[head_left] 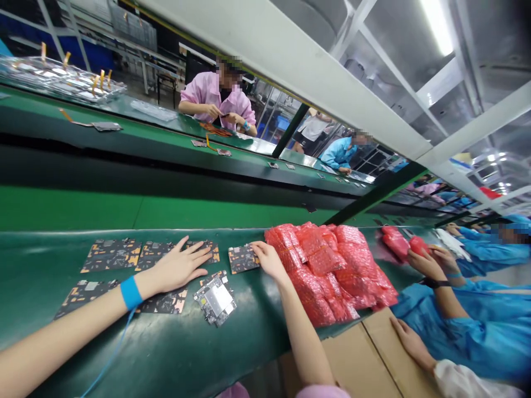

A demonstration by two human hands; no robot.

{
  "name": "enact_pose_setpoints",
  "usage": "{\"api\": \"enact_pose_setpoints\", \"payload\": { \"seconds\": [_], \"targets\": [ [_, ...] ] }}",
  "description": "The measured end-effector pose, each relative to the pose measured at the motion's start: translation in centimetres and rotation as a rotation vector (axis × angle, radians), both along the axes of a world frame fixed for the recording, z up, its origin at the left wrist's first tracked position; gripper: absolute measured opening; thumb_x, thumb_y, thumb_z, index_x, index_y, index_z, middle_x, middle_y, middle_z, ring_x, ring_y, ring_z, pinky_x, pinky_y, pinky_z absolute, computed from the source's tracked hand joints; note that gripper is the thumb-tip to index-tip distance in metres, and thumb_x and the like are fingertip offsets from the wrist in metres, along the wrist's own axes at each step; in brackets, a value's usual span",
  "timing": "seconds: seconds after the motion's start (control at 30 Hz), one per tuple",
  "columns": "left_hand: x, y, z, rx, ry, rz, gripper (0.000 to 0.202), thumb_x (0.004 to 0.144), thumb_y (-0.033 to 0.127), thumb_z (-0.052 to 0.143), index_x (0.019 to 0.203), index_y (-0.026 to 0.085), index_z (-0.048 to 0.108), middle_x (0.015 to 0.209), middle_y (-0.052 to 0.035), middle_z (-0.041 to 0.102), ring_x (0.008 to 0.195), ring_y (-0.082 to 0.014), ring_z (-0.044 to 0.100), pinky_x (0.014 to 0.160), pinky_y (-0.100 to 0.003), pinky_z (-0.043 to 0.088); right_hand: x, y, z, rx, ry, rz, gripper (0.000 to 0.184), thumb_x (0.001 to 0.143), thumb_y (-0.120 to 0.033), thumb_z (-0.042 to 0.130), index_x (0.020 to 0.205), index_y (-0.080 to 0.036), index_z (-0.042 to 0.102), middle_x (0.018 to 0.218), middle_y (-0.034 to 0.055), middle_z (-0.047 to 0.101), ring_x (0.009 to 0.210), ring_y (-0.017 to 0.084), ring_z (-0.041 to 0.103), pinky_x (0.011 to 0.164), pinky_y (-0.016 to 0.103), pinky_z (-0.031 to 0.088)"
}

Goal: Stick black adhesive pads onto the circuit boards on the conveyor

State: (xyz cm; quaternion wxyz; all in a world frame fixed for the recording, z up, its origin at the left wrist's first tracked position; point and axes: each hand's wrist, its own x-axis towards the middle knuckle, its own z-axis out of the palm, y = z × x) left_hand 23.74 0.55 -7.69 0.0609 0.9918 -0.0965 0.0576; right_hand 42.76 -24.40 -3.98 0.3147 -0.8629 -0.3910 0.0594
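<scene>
Centrally, the R hand (269, 261) grasps a dark PCB (243, 258) b/w thumb & fingers at its R edge; the PCB is at the near worksurface. L hand (182, 266), to the L of this grip, is palm down w/ fingers splayed, grasping nothing visible, over similar dark PCBs (110, 255) laid in rows; whether it presses on them can't be told. Blue wrist strap (131, 293) & cord (108, 354) on the L wrist. Just below the grip: populated PCB w/ silver shield (215, 298), lying askew.

Surface: smooth green bench mat (166, 354), glossy in patches, under the grip & well out to its L. Immed. R of the grip: heap of red bubble-wrap pouches (319, 271); below the heap, cardboard box (360, 354). Farther R, co-worker in blue (477, 326) handles a red pouch (418, 245).

Room: beyond the grip, green panel (70, 207), then a raised ledge (145, 124) w/ small parts & flex cables; clear trays (62, 77) at its far L. Opp. side, co-worker in pink (219, 97) bends over work. Overhead, white beam (298, 66) & lit tube lamp (436, 25).
</scene>
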Motion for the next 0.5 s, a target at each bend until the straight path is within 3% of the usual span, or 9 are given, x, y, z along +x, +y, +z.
{"api": "enact_pose_setpoints", "payload": {
  "seconds": [0.07, 0.17, 0.23, 0.27, 0.37, 0.43, 0.5],
  "targets": [
    [-0.5, -0.2, 0.4, -0.002, -0.008, -0.009, 0.055, 0.113, 0.048, 0.035, 0.158, 0.021, 0.051, 0.163, -0.0129, 0.045, 0.153, -0.0352, 0.043, 0.129, -0.062, 0.025, -0.2, 1.8, 0.0, -0.01, -0.047, -0.021, 0.039, 0.104, -0.017, 0.043, 0.127, -0.016, 0.074, 0.119, 0.0145, 0.079, 0.117, 0.027, 0.072, 0.11, 0.049, 0.054],
    [-1.7, -1.2, 0.9, -0.023, -0.019, -0.068, 0.052, 0.112, 0.046, 0.041, 0.16, 0.027, 0.047, 0.165, -0.0065, 0.045, 0.158, -0.0261, 0.037, 0.134, -0.051, 0.019, -4.7, 1.8, -0.8, -0.022, -0.102, 0.028, 0.04, 0.103, -0.023, 0.056, 0.141, -0.018, 0.067, 0.145, 0.0175, 0.066, 0.142, 0.031, 0.056, 0.125, 0.057, 0.037],
    [-2.1, -1.9, 1.0, -0.033, -0.011, -0.112, 0.049, 0.111, 0.034, 0.042, 0.159, 0.025, 0.049, 0.161, -0.0056, 0.052, 0.156, -0.0196, 0.039, 0.136, -0.043, 0.018, -9.3, 0.5, -2.1, -0.056, -0.108, 0.167, 0.052, 0.091, -0.034, 0.077, 0.14, -0.02, 0.067, 0.144, 0.0156, 0.068, 0.138, 0.032, 0.059, 0.122, 0.051, 0.044],
    [-2.1, -2.3, 1.0, -0.035, -0.006, -0.126, 0.049, 0.11, 0.026, 0.04, 0.158, 0.022, 0.05, 0.159, -0.0068, 0.053, 0.156, -0.0182, 0.04, 0.135, -0.042, 0.019, -11.6, -0.3, -2.9, -0.089, -0.155, 0.283, 0.063, 0.088, -0.041, 0.081, 0.143, -0.017, 0.064, 0.144, 0.0186, 0.067, 0.134, 0.034, 0.062, 0.117, 0.053, 0.049],
    [-1.6, -2.9, 0.9, -0.036, -0.004, -0.136, 0.05, 0.108, 0.015, 0.034, 0.152, 0.015, 0.056, 0.159, -0.0109, 0.052, 0.154, -0.0195, 0.043, 0.134, -0.043, 0.023, -15.9, -2.9, -4.6, -0.041, -0.315, 0.378, 0.051, 0.099, -0.035, 0.067, 0.144, -0.01, 0.063, 0.146, 0.0232, 0.066, 0.135, 0.036, 0.064, 0.115, 0.055, 0.052],
    [-1.2, -3.2, 0.7, -0.037, -0.015, -0.165, 0.046, 0.109, 0.017, 0.035, 0.148, 0.017, 0.06, 0.159, -0.0085, 0.054, 0.152, -0.0191, 0.045, 0.133, -0.042, 0.024, -16.0, -4.7, -4.5, 0.044, -0.311, 0.347, 0.039, 0.105, -0.022, 0.051, 0.139, -0.012, 0.066, 0.137, 0.0189, 0.073, 0.128, 0.029, 0.07, 0.115, 0.048, 0.053],
    [-1.0, -3.8, 0.3, -0.033, -0.027, -0.238, 0.041, 0.11, 0.025, 0.043, 0.146, 0.022, 0.062, 0.157, -0.0027, 0.056, 0.15, -0.0166, 0.048, 0.132, -0.036, 0.026, -14.2, -6.3, -3.3, 0.087, -0.205, 0.212, 0.038, 0.107, -0.019, 0.04, 0.129, -0.017, 0.071, 0.12, 0.0135, 0.08, 0.112, 0.024, 0.077, 0.107, 0.04, 0.059]
  ]
}}
